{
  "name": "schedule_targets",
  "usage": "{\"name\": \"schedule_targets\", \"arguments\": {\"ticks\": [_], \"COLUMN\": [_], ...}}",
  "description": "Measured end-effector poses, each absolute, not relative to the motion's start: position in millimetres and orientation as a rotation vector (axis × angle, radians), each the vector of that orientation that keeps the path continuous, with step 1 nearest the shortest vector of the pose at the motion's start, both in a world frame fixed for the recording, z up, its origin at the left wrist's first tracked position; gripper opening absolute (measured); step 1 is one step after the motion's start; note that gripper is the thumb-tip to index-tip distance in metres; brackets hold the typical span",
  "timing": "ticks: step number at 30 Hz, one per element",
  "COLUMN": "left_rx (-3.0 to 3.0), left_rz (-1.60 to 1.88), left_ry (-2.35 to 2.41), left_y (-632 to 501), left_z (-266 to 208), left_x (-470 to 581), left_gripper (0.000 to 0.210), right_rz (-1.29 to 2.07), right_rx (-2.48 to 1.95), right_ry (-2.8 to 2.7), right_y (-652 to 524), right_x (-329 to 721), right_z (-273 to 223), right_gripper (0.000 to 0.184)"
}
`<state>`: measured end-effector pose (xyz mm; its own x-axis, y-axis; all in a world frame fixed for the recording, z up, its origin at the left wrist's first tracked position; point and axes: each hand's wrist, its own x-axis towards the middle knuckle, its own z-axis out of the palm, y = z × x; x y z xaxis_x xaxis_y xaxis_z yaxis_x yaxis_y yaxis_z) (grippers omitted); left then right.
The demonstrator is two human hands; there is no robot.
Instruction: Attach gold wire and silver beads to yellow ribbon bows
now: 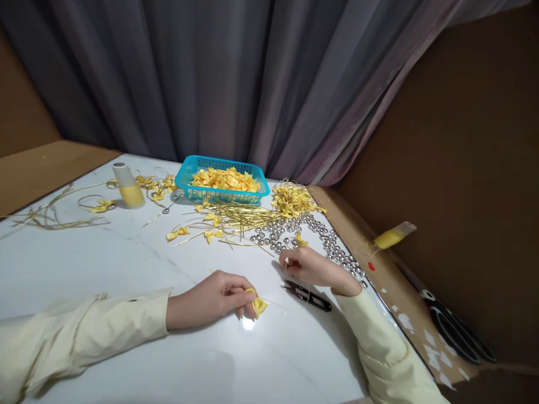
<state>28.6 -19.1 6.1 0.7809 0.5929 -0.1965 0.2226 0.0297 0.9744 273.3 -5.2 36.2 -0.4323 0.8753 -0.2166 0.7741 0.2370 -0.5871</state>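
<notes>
As the left hand [221, 300] pinches a yellow bow [260, 306] between thumb and fingers, over on the other side the right hand [309, 266] has its fingers curled, and whether they grip anything I can't tell! Silver beads [327, 237] spread just beyond it, black snips [310, 296] lie on its near side, and past both hands, gold cords [248, 216] and a blue basket [223, 195]!

Yellow bow [260, 306], one side covered by fingers of the left hand [221, 300]. Right hand [307, 265], any small item at its fingertips indistinct. Left sleeve [105, 328], cropped at left edge; right sleeve [381, 342], cropped at bottom.
</notes>
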Motion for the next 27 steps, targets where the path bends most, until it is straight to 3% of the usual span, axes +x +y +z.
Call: {"name": "schedule_targets", "arguments": {"ticks": [3,12,27], "left_rx": [1.529,1.514,1.527], "left_rz": [0.326,0.315,0.319], "left_ry": [0.676,0.679,0.706], "left_y": [-18,-18,-18], "left_z": [5,5,6], "left_x": [29,29,29], "left_gripper": [0.028,0.028,0.03], "right_rz": [1.095,1.202,1.257], "right_rx": [-1.518,-1.287,-1.188], "right_ry": [-2.139,-1.382,-1.102], "right_y": [-6,-10,-15], "right_x": [281,294,284], "right_z": [44,66,69], "right_gripper": [0.003,0.024,0.032]}}
